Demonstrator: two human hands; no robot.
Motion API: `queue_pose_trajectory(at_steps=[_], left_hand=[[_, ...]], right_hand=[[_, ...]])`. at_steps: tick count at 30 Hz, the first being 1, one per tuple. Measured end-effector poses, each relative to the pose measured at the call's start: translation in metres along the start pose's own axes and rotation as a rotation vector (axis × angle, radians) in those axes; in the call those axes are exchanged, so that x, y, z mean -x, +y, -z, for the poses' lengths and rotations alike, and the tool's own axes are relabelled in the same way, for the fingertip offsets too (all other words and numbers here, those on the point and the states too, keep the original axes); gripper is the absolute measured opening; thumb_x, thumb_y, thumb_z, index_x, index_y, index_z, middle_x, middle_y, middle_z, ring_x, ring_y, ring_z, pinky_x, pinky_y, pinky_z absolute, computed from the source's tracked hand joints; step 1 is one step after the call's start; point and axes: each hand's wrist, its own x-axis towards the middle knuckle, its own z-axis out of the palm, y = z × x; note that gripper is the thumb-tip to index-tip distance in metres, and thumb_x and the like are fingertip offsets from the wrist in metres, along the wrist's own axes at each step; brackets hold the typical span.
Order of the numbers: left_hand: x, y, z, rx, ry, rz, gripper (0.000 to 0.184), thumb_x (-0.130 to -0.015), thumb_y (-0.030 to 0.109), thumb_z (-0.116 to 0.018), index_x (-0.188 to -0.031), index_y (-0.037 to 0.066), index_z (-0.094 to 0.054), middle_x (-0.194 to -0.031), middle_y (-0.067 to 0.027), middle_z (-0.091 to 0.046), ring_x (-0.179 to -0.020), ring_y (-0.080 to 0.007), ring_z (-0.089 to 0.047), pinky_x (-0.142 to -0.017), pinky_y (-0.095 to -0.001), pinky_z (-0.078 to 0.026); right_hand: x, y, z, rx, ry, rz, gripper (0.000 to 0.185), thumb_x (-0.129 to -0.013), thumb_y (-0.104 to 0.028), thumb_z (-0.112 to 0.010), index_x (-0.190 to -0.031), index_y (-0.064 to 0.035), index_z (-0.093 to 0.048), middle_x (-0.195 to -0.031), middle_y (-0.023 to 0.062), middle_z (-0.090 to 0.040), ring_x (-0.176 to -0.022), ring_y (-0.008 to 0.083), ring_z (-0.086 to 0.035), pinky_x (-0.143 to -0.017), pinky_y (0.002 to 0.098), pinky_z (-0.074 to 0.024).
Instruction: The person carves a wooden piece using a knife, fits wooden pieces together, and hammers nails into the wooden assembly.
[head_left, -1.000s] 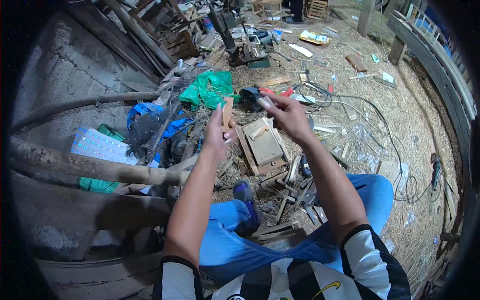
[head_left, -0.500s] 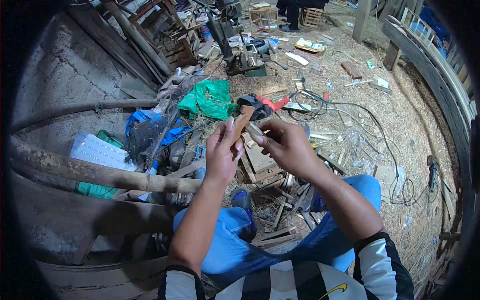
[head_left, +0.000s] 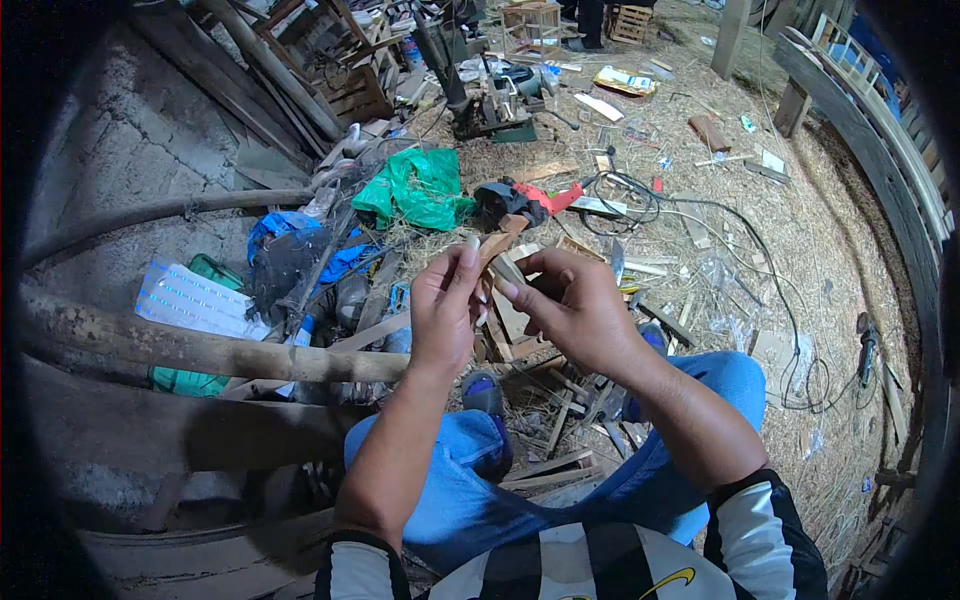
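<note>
In front of me, at mid-view, my left hand (head_left: pixel 447 310) is closed around a reddish-brown carved piece of wood (head_left: pixel 509 230), whose blocky end points up and away. My right hand (head_left: pixel 580 312) pinches a small pale flat piece (head_left: pixel 507 268) between thumb and fingers and presses it against the side of the wood. I cannot make out whether the pale piece is wood or a folded sheet. Part of the brown wood is hidden behind the left fingers.
Beyond my hands lie a red and black power tool (head_left: pixel 550 198) with a cable and a green plastic bag (head_left: pixel 412 190). Wood scraps (head_left: pixel 550 475) litter the ground between my feet. A round pole (head_left: pixel 200 343) crosses the left; a wooden rail (head_left: pixel 850 130) runs along the right.
The pale piece has turned in my right hand and now lies more along the brown wood. Both hands stay close together, and the view has shifted slightly.
</note>
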Motion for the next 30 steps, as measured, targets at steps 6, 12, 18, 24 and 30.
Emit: queue_pose_trajectory(at_steps=[6, 12, 18, 24, 30], left_hand=[[0.003, -0.001, 0.006, -0.067, -0.014, -0.053, 0.026, -0.101, 0.031, -0.061, -0.107, 0.006, -0.07, -0.069, 0.0068, -0.054, -0.058, -0.0004, -0.045, -0.051, -0.018, -0.034], [0.007, 0.007, 0.005, -0.007, -0.026, -0.029, 0.036, -0.104, 0.032, -0.053, -0.116, 0.002, -0.069, -0.07, 0.0056, -0.055, -0.06, -0.0014, -0.044, -0.052, -0.0185, -0.033], [0.007, 0.007, 0.002, -0.003, -0.002, -0.017, 0.035, -0.104, 0.03, -0.053, -0.113, 0.001, -0.071, -0.07, 0.0052, -0.055, -0.059, -0.0015, -0.044, -0.051, -0.0186, -0.032], [0.005, 0.01, 0.007, -0.082, -0.031, -0.017, 0.025, -0.099, 0.022, -0.062, -0.106, 0.001, -0.073, -0.073, 0.0046, -0.058, -0.061, -0.0013, -0.046, -0.052, -0.0181, -0.033], [0.003, 0.012, 0.011, -0.127, -0.026, 0.034, 0.017, -0.091, 0.015, -0.072, -0.1, 0.0, -0.074, -0.082, 0.002, -0.064, -0.063, -0.0026, -0.05, -0.054, -0.0194, -0.037]], right_hand=[[0.002, 0.001, -0.004, -0.069, 0.029, -0.013, 0.029, -0.091, -0.02, -0.072, -0.104, 0.0046, -0.065, -0.073, 0.0113, -0.067, -0.061, 0.0131, -0.065, -0.054, 0.0294, -0.05], [0.005, -0.001, -0.004, -0.108, 0.025, -0.017, 0.028, -0.091, -0.02, -0.072, -0.104, 0.0046, -0.065, -0.071, 0.0101, -0.066, -0.06, 0.0121, -0.064, -0.054, 0.0289, -0.0496], [0.008, -0.005, -0.003, -0.117, -0.016, -0.058, 0.027, -0.094, -0.018, -0.071, -0.107, 0.0049, -0.063, -0.076, 0.004, -0.065, -0.062, 0.0069, -0.061, -0.053, 0.0241, -0.0494], [0.008, 0.008, -0.01, -0.124, -0.006, 0.004, 0.026, -0.095, -0.016, -0.07, -0.11, 0.004, -0.062, -0.081, 0.0046, -0.067, -0.068, 0.0068, -0.062, -0.06, 0.0239, -0.0511], [0.002, 0.037, -0.021, -0.174, 0.004, 0.067, 0.024, -0.095, -0.011, -0.068, -0.112, 0.0036, -0.061, -0.091, 0.0066, -0.069, -0.083, 0.0098, -0.065, -0.074, 0.0269, -0.054]])
